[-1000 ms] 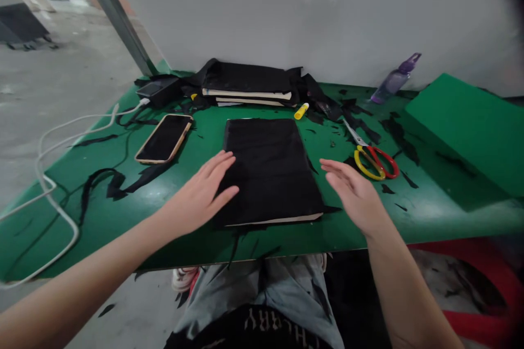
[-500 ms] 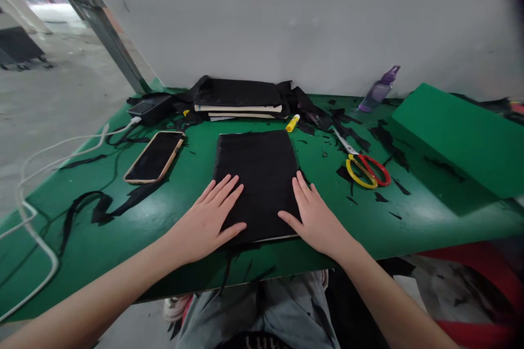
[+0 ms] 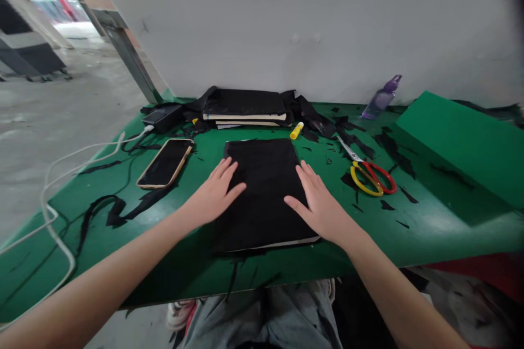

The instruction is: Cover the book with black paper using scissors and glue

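A book wrapped in black cloth lies flat in the middle of the green table. My left hand rests palm down on its left side, fingers spread. On its right side my right hand presses flat too, fingers apart. Neither hand holds anything. A pale page edge shows along the book's near side.
A phone lies to the left, with a white cable and black cloth strips. A stack of black-covered books sits at the back. A yellow glue stick, red-and-yellow scissors, a purple bottle and a green block are to the right.
My right hand came in from the air onto the book's right side. Both hands then slid forward along the black cover, away from its near edge.
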The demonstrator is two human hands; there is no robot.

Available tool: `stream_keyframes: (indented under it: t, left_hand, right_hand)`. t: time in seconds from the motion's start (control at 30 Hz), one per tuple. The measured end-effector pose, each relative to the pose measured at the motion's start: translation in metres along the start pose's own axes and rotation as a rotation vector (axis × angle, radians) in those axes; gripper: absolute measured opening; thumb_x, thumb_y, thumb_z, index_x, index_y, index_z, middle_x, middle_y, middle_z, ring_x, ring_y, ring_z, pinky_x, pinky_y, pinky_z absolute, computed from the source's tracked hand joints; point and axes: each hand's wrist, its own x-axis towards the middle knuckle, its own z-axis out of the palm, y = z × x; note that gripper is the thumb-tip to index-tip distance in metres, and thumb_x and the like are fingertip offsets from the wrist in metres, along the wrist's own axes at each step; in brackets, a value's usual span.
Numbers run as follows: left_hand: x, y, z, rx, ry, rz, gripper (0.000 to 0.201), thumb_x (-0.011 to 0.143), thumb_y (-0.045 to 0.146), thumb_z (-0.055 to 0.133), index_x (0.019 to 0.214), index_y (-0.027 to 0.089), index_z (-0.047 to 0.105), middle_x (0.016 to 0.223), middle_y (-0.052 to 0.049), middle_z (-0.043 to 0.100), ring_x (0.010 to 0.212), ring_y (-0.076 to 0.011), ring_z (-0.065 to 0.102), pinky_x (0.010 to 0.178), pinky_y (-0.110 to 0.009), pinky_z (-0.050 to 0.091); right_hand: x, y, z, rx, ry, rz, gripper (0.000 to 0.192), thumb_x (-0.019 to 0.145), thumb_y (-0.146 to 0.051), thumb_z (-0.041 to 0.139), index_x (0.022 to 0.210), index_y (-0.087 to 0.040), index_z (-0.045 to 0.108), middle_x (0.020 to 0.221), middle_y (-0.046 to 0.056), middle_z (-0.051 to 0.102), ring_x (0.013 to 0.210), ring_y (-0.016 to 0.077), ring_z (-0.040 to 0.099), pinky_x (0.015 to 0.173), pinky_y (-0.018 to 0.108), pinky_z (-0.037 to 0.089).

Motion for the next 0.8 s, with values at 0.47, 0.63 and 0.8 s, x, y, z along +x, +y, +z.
stream_keyframes:
  t: [0.47, 0.63, 0.8]
  left_hand:
    - [0.051, -0.027, 0.017, -0.005, -0.015, -0.112, 0.082, 0.091, 0.061, 0.026, 0.147, 0.001, 0.019, 0.154, -0.027, 0.008, 0.143, -0.0349, 0.008, 0.114, -0.055, 0.017]
    - [0.054, -0.025, 0.012, -0.018, 0.011, -0.157, 0.079, 0.091, 0.059, 0.028, 0.147, 0.003, 0.021, 0.155, -0.023, 0.015, 0.144, -0.0298, 0.010, 0.116, -0.047, 0.018]
    - [0.066, -0.030, 0.012, -0.043, 0.035, -0.198, 0.077, 0.093, 0.056, 0.024, 0.145, 0.000, 0.026, 0.154, -0.022, 0.021, 0.144, -0.0251, 0.016, 0.116, -0.038, 0.022]
  right_hand:
    - [0.017, 0.008, 0.036, -0.020, -0.030, -0.018, 0.090, 0.086, -0.070, 0.029, 0.148, -0.005, 0.024, 0.157, 0.015, 0.010, 0.145, 0.0244, 0.000, 0.117, 0.046, 0.017]
    - [0.016, 0.012, 0.035, 0.124, 0.013, 0.002, 0.081, 0.086, -0.067, 0.036, 0.148, -0.015, 0.028, 0.158, 0.009, 0.012, 0.145, 0.0250, 0.004, 0.116, 0.048, 0.021]
    - [0.020, 0.032, 0.037, 0.461, 0.116, 0.125, 0.077, 0.083, -0.065, 0.046, 0.146, -0.023, 0.031, 0.158, 0.005, 0.015, 0.144, 0.0230, 0.019, 0.115, 0.045, 0.026]
